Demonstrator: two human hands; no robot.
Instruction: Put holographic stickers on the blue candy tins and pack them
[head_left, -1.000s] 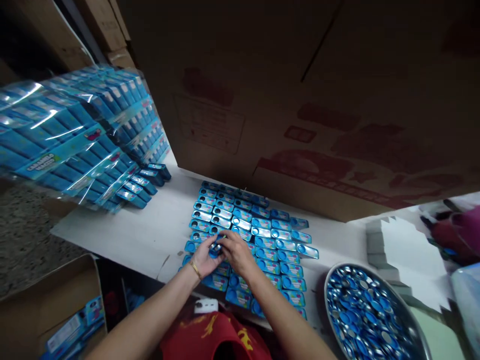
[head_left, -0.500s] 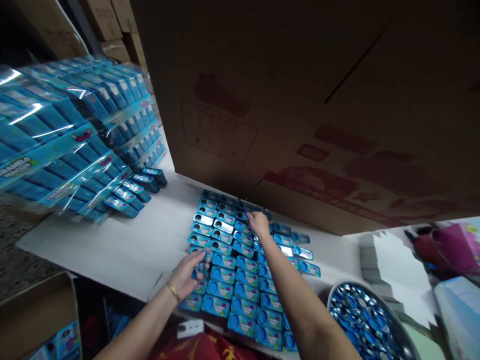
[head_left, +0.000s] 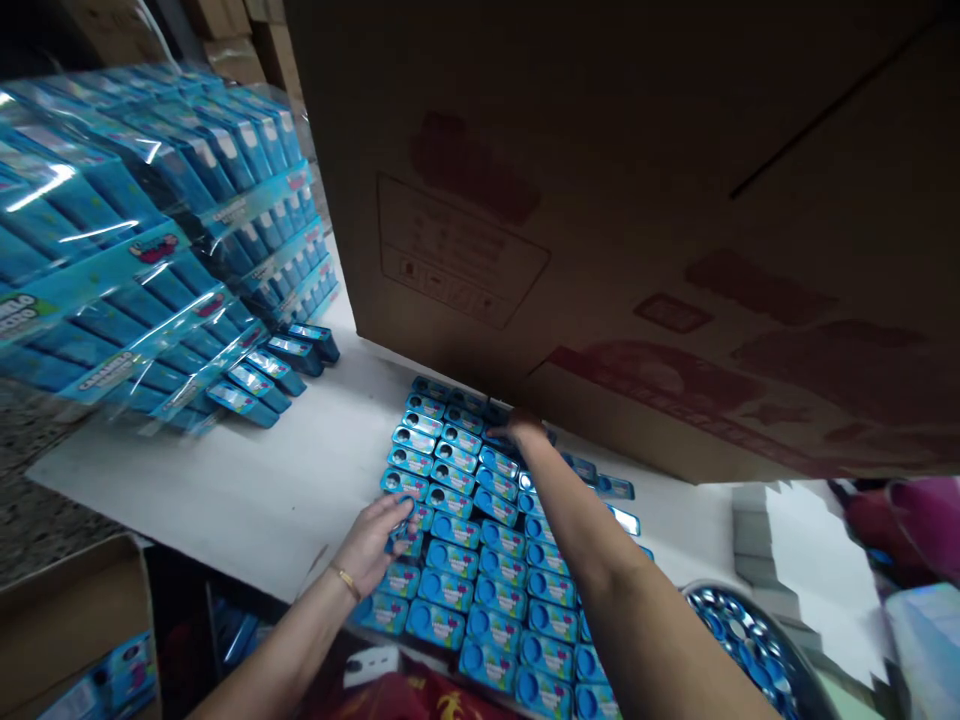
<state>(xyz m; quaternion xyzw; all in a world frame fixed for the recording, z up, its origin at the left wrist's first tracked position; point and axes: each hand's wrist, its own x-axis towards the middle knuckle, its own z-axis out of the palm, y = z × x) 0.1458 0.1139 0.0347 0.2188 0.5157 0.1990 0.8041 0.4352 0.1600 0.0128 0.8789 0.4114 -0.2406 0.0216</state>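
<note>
Rows of small blue rectangular tins (head_left: 439, 622) lie on the white table, many with a round blue disc at one end, others with a dark hole there. My left hand (head_left: 376, 540) hovers over the left edge of the rows, fingers curled round a few small blue round caps (head_left: 400, 532). Farther back, my right hand (head_left: 519, 428) reaches to the rear rows beside the carton, its fingers closed and bent down on a tin. What those fingers hold, if anything, is hidden. My right forearm covers part of the right-hand tins.
A big cardboard carton (head_left: 600, 250) stands behind the rows. Plastic-wrapped stacks of blue packs (head_left: 150, 260) are at left, with several loose packs (head_left: 255, 380) beside them. A metal bowl (head_left: 799, 640) of blue and silver caps sits at right. An open box (head_left: 75, 610) is lower left.
The view has shifted slightly. My right hand stays at the rear rows, a little closer to the carton and bent lower. My left hand keeps its grip on the caps in about the same place.
</note>
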